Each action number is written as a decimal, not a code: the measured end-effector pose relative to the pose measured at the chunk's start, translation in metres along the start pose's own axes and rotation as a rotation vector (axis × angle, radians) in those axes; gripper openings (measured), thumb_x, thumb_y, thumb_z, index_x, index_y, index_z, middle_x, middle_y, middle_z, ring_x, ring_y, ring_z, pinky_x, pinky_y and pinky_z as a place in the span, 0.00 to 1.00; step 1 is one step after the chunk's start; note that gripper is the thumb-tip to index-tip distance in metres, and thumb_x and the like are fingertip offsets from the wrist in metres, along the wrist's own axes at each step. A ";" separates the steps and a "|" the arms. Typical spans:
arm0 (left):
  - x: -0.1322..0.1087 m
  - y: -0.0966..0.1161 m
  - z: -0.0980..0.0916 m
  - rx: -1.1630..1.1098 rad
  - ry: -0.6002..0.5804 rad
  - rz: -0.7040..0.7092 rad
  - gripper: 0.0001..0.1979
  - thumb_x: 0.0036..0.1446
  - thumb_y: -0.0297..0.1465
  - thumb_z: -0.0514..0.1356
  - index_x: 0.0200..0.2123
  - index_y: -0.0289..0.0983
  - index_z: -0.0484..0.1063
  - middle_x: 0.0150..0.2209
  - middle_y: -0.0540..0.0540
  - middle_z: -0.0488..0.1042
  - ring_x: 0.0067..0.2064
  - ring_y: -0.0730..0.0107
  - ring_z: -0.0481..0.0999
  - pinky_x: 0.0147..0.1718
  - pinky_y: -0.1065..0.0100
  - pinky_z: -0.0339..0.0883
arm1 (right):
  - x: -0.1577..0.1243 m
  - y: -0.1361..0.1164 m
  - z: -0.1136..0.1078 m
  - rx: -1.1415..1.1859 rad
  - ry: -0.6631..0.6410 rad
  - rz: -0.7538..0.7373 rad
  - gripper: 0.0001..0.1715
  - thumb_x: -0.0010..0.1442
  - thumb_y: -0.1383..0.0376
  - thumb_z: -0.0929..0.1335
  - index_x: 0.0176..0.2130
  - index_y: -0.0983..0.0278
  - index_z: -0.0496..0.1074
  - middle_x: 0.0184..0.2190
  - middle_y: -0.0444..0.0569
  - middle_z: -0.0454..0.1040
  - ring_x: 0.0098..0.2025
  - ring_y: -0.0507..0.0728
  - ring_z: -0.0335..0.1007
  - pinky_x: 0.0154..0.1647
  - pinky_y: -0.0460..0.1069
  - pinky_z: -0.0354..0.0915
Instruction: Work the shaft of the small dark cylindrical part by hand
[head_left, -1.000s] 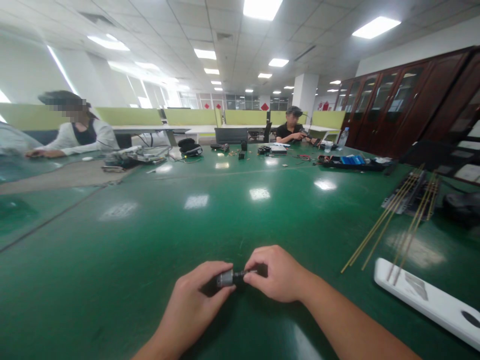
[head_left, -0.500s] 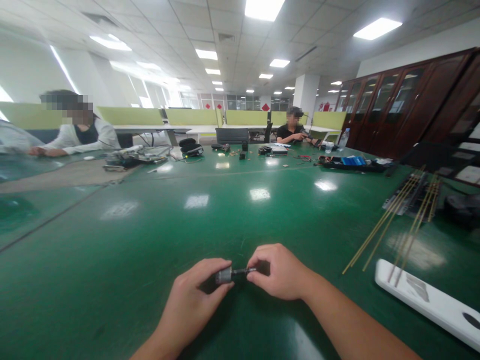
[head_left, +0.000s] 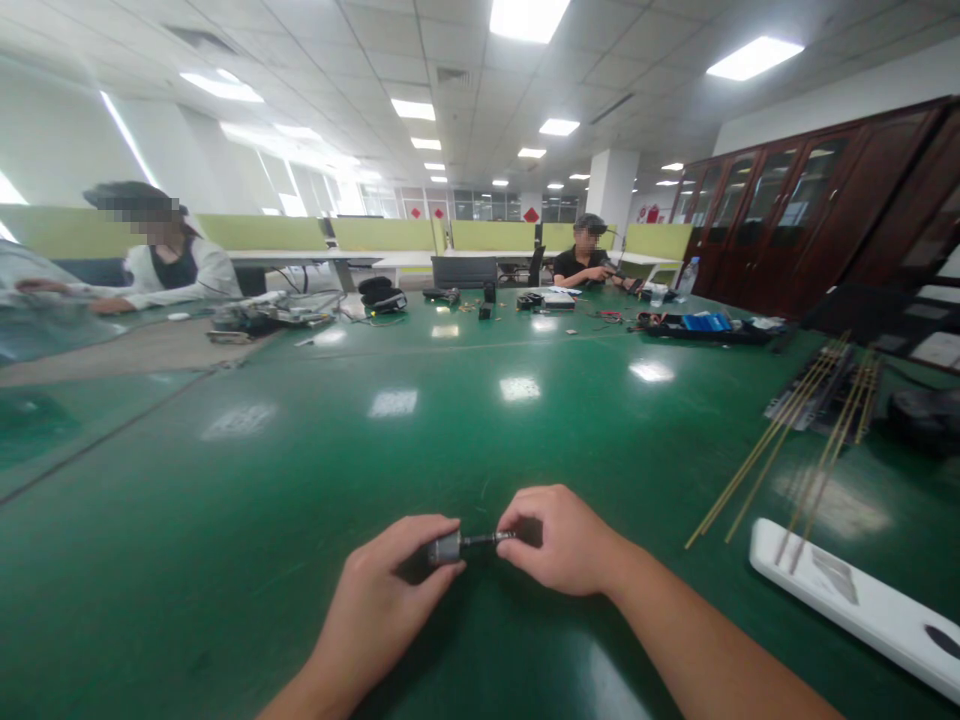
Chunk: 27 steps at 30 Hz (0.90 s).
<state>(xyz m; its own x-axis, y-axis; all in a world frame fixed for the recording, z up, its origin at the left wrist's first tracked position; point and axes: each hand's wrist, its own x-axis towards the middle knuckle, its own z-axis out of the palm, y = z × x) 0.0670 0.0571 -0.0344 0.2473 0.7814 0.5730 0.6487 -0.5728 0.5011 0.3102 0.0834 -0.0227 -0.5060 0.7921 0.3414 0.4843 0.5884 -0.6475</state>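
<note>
In the head view my left hand (head_left: 401,575) pinches a short grey metal cylinder (head_left: 448,547), which looks like a small motor, between thumb and fingers. A thin dark shaft (head_left: 477,541) sticks out of its right end. My right hand (head_left: 559,540) has thumb and forefinger closed on the far end of this shaft, where a small shiny metal part (head_left: 503,536) shows at the fingertips. Cylinder and shaft lie nearly level, in line between both hands, just above the green table (head_left: 315,470). My fingers partly hide both ends.
At the right lie long thin brass-coloured rods (head_left: 772,445) and a white elongated case (head_left: 862,610). A black tray with blue packs (head_left: 705,322), a water bottle (head_left: 687,280) and a black pouch (head_left: 382,296) stand at the back. Two people sit across the table.
My hands have drifted slightly apart, so a little more of the shaft shows between them. The person at the left has shifted their head and hands.
</note>
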 end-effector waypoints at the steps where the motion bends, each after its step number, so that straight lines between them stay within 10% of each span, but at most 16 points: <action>1: 0.000 0.000 0.000 -0.002 -0.001 -0.004 0.13 0.54 0.33 0.67 0.44 0.47 0.77 0.42 0.52 0.79 0.42 0.67 0.79 0.45 0.70 0.74 | 0.000 0.000 -0.001 0.001 0.000 -0.001 0.05 0.56 0.64 0.71 0.35 0.63 0.77 0.32 0.45 0.77 0.35 0.53 0.72 0.38 0.47 0.63; 21: -0.001 -0.002 -0.002 -0.004 -0.021 -0.045 0.12 0.54 0.35 0.67 0.44 0.49 0.77 0.43 0.54 0.79 0.44 0.68 0.79 0.46 0.70 0.73 | 0.000 0.002 -0.009 0.019 0.004 0.013 0.04 0.53 0.66 0.71 0.33 0.64 0.77 0.31 0.46 0.77 0.34 0.54 0.71 0.38 0.48 0.63; 27: 0.002 0.001 -0.007 0.044 -0.001 -0.141 0.16 0.54 0.45 0.66 0.44 0.45 0.76 0.41 0.50 0.78 0.42 0.64 0.78 0.42 0.67 0.73 | -0.001 0.021 -0.026 0.493 -0.250 0.275 0.08 0.52 0.63 0.71 0.29 0.67 0.74 0.18 0.42 0.68 0.20 0.49 0.62 0.22 0.44 0.59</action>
<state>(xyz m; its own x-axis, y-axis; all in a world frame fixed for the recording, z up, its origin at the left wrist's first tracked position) 0.0629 0.0565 -0.0279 0.1522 0.8535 0.4985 0.7079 -0.4461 0.5476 0.3392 0.0992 -0.0188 -0.5899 0.8073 -0.0141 0.2641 0.1764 -0.9482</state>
